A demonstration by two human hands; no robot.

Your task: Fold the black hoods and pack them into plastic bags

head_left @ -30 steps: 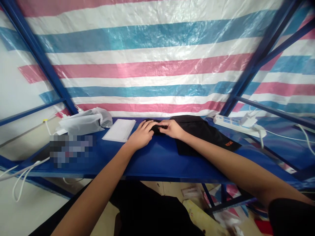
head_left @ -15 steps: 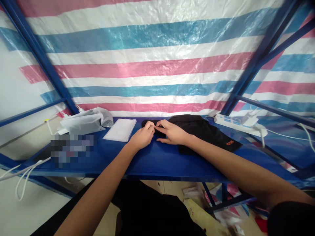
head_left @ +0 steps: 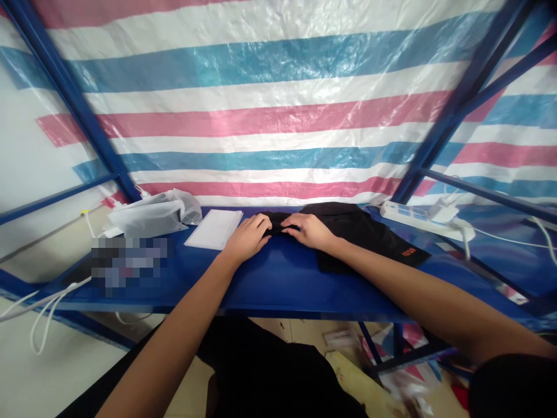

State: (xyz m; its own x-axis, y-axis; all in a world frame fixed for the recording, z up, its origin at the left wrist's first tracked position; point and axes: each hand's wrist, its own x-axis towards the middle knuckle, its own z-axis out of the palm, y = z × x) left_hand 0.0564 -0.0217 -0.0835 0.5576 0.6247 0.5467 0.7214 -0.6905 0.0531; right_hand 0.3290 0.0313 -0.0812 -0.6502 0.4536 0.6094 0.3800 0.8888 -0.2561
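Note:
A black garment with a small orange logo lies on the blue shelf. My left hand grips the garment's left end, fingers curled over the dark cloth. My right hand sits just right of it, fingers bent and pinching the same fold of cloth. The two hands are a few centimetres apart, with a narrow strip of black fabric between them.
A flat white packet lies left of my hands, and a crumpled white plastic bag further left. A white power strip with a plug and cables sits at the right. Blue frame posts and a striped tarpaulin close the back.
My hands shifted slightly along the garment's left end, from fingertips working the edge half a second ago to both hands closed on the fold again. The garment's body stayed in place.

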